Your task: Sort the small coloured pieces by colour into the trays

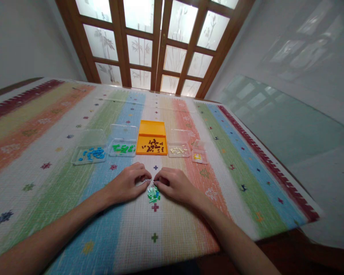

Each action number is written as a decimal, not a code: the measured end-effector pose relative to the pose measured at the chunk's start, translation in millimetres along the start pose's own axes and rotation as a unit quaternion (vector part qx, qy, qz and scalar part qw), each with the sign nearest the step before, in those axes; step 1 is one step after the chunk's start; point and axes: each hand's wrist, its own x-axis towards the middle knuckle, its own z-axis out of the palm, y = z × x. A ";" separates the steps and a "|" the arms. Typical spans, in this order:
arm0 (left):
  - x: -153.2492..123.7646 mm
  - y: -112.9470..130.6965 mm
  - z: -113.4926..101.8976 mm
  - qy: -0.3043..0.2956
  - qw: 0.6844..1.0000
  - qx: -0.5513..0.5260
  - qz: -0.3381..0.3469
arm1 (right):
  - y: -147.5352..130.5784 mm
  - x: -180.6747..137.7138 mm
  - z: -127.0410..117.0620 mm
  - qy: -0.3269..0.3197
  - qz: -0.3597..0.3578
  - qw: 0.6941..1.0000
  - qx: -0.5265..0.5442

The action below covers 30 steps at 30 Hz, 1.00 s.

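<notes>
My left hand (129, 182) is closed in a pinch, and a thin pale sliver of something shows at its fingertips. Opposite it, my right hand (174, 185) pinches too, with a tiny dark bit by the fingertips; both items are too small to name. The fingertips of the two hands almost meet. Just below them on the cloth lies a flat cluster of small green and blue plastic pieces (153, 194), some of them pale green. My right fingers are beside its upper right edge and partly cover that side.
Behind my hands stand open-lidded boxes: clear ones with blue pieces (93, 153), green pieces (123, 148), cream pieces (178, 149) and a few yellow pieces (197, 156). Between them is an orange box (138, 147) of dark brown pieces. A striped cloth (137, 236) covers the table.
</notes>
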 end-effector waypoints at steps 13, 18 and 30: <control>0.5 -0.9 1.7 0.009 1.000 -0.004 0.002 | 3.2 0.5 6.0 0.019 -0.012 1.000 0.002; 0.2 -0.5 2.1 0.012 1.000 -0.006 0.010 | 4.2 1.2 6.5 0.025 -0.013 1.000 -0.004; -0.3 2.1 3.5 0.022 1.000 0.011 0.005 | 4.3 -0.5 0.2 0.051 -0.005 0.999 0.007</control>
